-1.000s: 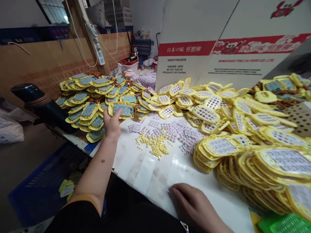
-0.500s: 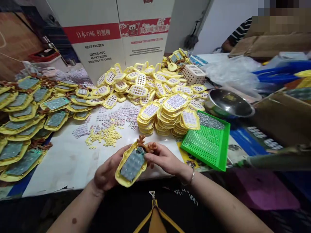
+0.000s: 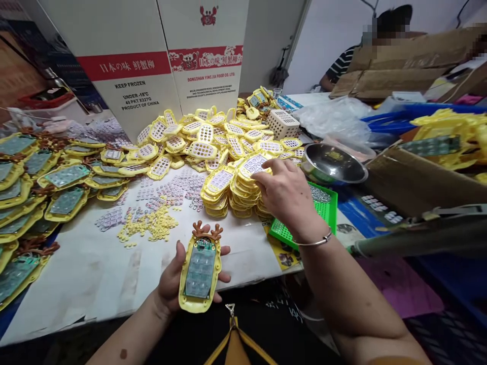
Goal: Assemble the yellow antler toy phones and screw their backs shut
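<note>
White cardboard (image 3: pixel 205 88) is standing on the table (image 3: pixel 95 284). Left hand (image 3: pixel 170 284) is gripping a yellow case (image 3: pixel 200 274) by the near edge; right hand (image 3: pixel 287 195) is hovering at stacked covers (image 3: pixel 243 190), its grip unclear.

The single head view looks out from the person's own head, facing forward and down over the tabletop (image 3: pixel 114 276) toward the white carton (image 3: pixel 114 30), whose upper part runs out of the top edge. On the near side of the carton, the left hand (image 3: pixel 172 284) and right hand (image 3: pixel 287 195) sit close to the lens. Right of the carton, the view reaches a co-worker's striped sleeve (image 3: pixel 341 63), well farther off. Left of the carton the background is blurred, its depth hard to judge.
</note>
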The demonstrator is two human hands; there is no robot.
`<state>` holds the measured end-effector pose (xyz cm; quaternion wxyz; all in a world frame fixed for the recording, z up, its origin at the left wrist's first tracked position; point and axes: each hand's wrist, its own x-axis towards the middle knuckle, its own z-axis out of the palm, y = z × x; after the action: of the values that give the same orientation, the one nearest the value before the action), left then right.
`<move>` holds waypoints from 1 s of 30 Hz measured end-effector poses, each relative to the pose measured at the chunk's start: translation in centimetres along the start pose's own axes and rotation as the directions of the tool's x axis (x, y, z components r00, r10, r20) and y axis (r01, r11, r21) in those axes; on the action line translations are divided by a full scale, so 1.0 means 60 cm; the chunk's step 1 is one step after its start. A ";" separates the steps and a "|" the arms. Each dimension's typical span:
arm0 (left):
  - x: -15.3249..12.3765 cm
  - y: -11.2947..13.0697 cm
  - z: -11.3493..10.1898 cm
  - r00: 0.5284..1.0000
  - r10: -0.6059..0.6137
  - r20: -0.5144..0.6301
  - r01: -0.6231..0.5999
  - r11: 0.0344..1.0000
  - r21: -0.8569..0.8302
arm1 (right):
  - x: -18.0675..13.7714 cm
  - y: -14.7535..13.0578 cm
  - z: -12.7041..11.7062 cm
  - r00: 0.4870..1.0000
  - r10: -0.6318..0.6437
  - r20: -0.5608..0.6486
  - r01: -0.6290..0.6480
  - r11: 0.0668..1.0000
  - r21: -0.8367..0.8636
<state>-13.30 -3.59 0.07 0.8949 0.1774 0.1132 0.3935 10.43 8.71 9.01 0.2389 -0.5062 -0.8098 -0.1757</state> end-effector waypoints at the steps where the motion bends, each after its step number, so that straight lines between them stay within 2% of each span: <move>1: 0.000 -0.001 -0.001 1.000 0.018 -0.009 -0.018 1.000 0.010 | 0.006 0.002 0.004 1.000 -0.010 0.011 0.011 1.000 -0.028; 4: -0.001 -0.003 -0.005 0.995 0.090 -0.045 -0.087 0.994 0.068 | 0.013 0.005 0.012 0.999 -0.041 0.013 0.042 0.997 -0.060; 9: 0.002 0.004 -0.012 0.987 0.114 -0.114 -0.103 0.990 0.101 | 0.008 0.015 0.017 0.993 -0.116 0.000 0.116 0.992 -0.054; 14: 0.004 0.012 -0.003 0.960 0.208 -0.188 -0.186 0.974 0.130 | -0.008 0.016 -0.005 0.979 -0.194 -0.061 0.188 0.978 -0.088; 18: 0.001 0.023 0.024 0.917 0.293 -0.272 -0.236 0.946 0.223 | -0.042 -0.002 -0.043 0.940 -0.330 -0.084 0.321 0.941 -0.103; 21: -0.002 0.026 0.044 0.888 0.335 -0.316 -0.239 0.922 0.305 | -0.076 -0.023 -0.064 0.879 -0.477 -0.022 0.477 0.878 0.046; 23: -0.005 0.023 0.050 0.892 0.314 -0.326 -0.200 0.920 0.338 | -0.099 -0.037 -0.069 0.824 -0.566 0.010 0.549 0.803 0.234; 26: -0.013 0.009 0.043 0.935 0.165 -0.315 -0.047 0.935 0.351 | -0.128 -0.055 -0.065 0.756 -0.653 0.042 0.553 0.672 0.492; 28: -0.018 -0.002 0.033 0.953 0.053 -0.298 0.055 0.937 0.346 | -0.141 -0.061 -0.062 0.713 -0.699 0.051 0.553 0.606 0.572; 30: -0.022 -0.012 0.026 0.960 -0.009 -0.280 0.105 0.937 0.332 | -0.149 -0.060 -0.062 0.681 -0.730 0.053 0.562 0.567 0.602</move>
<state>-13.15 -5.37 1.27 0.8370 0.2712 0.3080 0.3621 11.27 -1.37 6.88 0.1645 -0.1009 -0.9792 0.0619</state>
